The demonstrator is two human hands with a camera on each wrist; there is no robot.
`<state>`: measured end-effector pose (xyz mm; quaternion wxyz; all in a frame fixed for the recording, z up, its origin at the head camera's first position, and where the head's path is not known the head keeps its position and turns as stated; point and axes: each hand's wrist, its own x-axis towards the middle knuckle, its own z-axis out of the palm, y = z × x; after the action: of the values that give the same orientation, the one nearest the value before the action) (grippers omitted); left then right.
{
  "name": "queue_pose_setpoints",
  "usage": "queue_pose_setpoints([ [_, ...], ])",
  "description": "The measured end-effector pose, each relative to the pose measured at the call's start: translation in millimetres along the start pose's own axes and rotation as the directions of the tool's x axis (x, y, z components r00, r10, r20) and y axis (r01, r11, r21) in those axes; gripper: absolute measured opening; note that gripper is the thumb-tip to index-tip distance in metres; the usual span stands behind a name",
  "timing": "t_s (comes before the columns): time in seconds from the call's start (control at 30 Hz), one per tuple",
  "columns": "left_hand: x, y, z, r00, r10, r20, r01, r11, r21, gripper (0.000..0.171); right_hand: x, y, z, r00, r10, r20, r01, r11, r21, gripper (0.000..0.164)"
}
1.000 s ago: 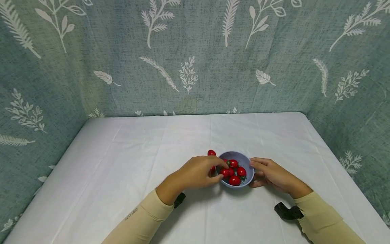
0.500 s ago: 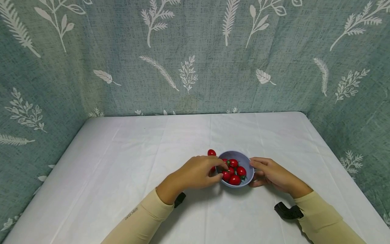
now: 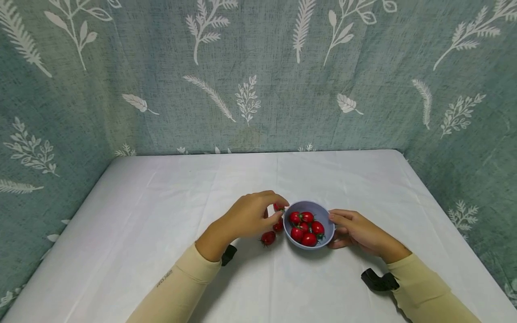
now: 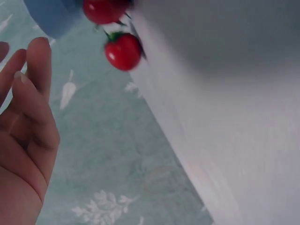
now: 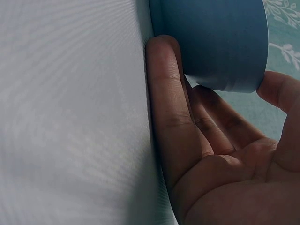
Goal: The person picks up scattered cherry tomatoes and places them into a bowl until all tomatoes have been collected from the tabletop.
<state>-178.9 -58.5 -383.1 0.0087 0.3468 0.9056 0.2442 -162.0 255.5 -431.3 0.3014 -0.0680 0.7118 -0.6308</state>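
A small blue-purple bowl (image 3: 329, 233) stands on the white-covered table with several red cherry tomatoes (image 3: 309, 239) in it. My right hand (image 3: 357, 231) holds the bowl's right side, thumb at the rim. In the right wrist view its fingers (image 5: 166, 93) lie along the bowl's wall, low by the cloth. Left of the bowl are loose tomatoes, one (image 3: 268, 238) nearest me and another (image 3: 278, 225) close to the bowl. My left hand (image 3: 252, 215) hovers with bent, parted fingers around a third tomato (image 3: 278, 207), partly hidden. The left wrist view shows fingers apart from a tomato (image 4: 123, 51) with a green stem.
White cloth covers the table (image 3: 194, 188). A green curtain with pale leaf prints (image 3: 258, 112) hangs behind it and along both sides. Black wrist mounts (image 3: 379, 280) sit at the cuffs of the beige sleeves (image 3: 428, 287).
My left hand has come out of the bowl and moved left, over the loose tomatoes. Tomatoes beside the bowl that it covered now show. The right hand keeps its hold.
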Motion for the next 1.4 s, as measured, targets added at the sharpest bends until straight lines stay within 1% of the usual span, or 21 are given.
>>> queue_pose_setpoints([
  [0.13,6.7,-9.8,-1.4,0.999,-0.023,0.024,0.022,0.998,0.054,0.025,0.5,0.4,0.2,1.000,-0.001,0.000,0.001,1.000,-0.006,0.067],
  [0.37,21.2,-17.4,-2.8,0.991,-0.085,0.107,0.070,0.988,0.137,0.032,-0.1,-0.2,0.6,1.000,-0.005,0.003,0.005,1.000,-0.003,0.068],
  [0.53,28.1,-20.2,-1.1,0.982,-0.109,0.153,0.086,0.985,0.150,0.035,-0.1,-0.1,1.3,1.000,-0.004,0.003,0.004,1.000,0.000,0.067],
  [0.7,32.9,-21.2,3.1,0.975,-0.125,0.184,0.096,0.983,0.155,0.037,-0.2,-0.2,1.3,1.000,-0.003,0.005,0.003,1.000,0.010,0.067],
  [1.1,38.8,-17.7,8.5,0.970,-0.138,0.201,0.103,0.979,0.178,0.036,-1.3,-1.6,1.5,1.000,-0.004,0.013,0.004,1.000,0.018,0.066],
  [1.23,39.5,-19.5,11.0,0.971,-0.137,0.195,0.099,0.976,0.193,0.034,-1.4,-2.0,1.5,1.000,-0.011,0.016,0.011,1.000,0.017,0.065],
  [1.4,39.0,-19.9,12.3,0.973,-0.138,0.184,0.103,0.976,0.191,0.034,-1.5,-2.8,1.7,1.000,-0.006,0.009,0.006,1.000,0.016,0.065],
])
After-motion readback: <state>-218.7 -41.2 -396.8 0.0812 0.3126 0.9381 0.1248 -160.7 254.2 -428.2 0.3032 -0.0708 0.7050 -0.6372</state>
